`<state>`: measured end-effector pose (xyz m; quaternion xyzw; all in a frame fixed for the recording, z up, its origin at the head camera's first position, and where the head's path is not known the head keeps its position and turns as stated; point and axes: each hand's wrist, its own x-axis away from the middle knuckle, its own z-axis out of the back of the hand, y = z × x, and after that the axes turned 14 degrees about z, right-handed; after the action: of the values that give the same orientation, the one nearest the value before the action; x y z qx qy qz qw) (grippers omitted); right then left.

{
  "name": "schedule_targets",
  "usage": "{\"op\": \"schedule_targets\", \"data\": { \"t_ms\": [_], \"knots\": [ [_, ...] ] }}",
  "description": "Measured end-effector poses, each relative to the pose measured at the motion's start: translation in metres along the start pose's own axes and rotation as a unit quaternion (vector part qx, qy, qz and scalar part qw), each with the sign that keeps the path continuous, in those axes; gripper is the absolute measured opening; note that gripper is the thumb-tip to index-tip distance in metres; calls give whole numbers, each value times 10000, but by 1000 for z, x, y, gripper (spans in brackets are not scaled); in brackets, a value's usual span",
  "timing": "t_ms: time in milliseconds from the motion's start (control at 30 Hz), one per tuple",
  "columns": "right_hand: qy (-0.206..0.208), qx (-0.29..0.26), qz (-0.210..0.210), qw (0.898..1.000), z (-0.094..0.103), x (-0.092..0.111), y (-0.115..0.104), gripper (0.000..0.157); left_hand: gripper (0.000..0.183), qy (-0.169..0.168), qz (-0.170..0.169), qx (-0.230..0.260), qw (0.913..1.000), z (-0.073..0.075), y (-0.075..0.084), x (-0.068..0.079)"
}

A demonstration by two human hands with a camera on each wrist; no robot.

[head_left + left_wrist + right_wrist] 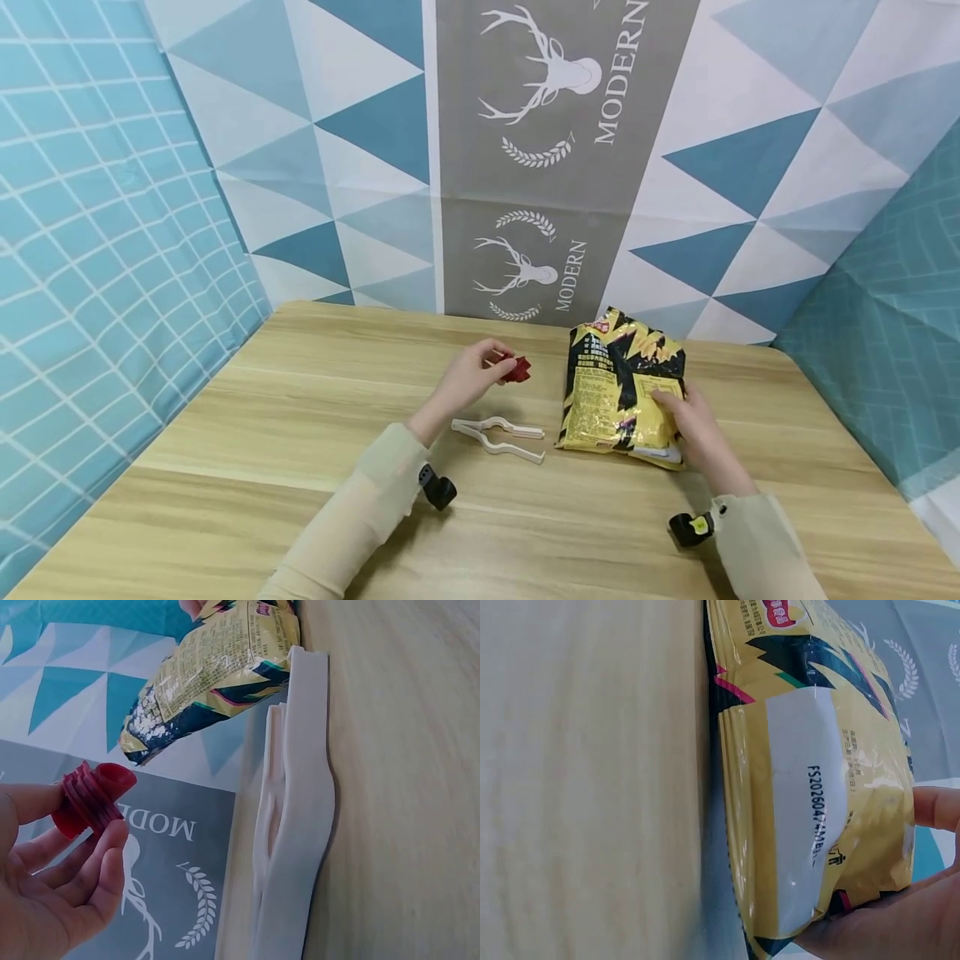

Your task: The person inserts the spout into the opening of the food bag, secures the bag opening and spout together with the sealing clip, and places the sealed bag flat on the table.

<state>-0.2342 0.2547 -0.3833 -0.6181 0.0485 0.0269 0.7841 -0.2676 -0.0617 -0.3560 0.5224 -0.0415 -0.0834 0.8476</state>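
Between thumb and fingers, my left hand [471, 377] pinches a small red threaded piece [517, 370], held over the table. In the left wrist view this red piece [88, 801] shows screw threads and a hollow round end. A white clip [525, 432] with two long arms lies spread apart on the table below the left hand. My right hand [699, 427] grips the right edge of a yellow and black snack bag [596, 408], thumb on its face. In the right wrist view the bag's end [802, 810] has a pale strip with printed code; some fingers are hidden behind it.
The wooden table [247, 400] ends at a patterned cloth wall [375, 167] behind the bag. A blue checked cloth [97, 208] hangs at the left and a teal one [885, 333] at the right.
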Motion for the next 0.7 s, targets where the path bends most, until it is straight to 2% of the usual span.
{"op": "schedule_targets", "data": {
  "t_ms": [33,133,267,433,567,633,700],
  "knots": [
    [-46,-109,83,9999,-1,1,0,52,21,-12,27,23,10000,0,0,0],
    [11,-449,283,9986,0,-2,13,36,22,-25,116,144,9998,-2,0,-2],
    [-55,-493,527,9974,3,-6,30,36,23,0,189,145,9997,-4,3,-4],
    [-289,-559,661,9958,2,-2,23,33,24,212,192,-232,9993,-4,8,-6],
    [-318,-214,637,9972,-5,9,4,42,24,269,203,-280,9990,-4,10,-7],
    [-351,-13,536,9979,-7,14,-5,60,24,238,192,-217,9993,-5,11,-8],
    [-244,51,421,9988,-9,16,-8,71,24,210,178,-174,9995,-6,11,-8]
  ]
}}
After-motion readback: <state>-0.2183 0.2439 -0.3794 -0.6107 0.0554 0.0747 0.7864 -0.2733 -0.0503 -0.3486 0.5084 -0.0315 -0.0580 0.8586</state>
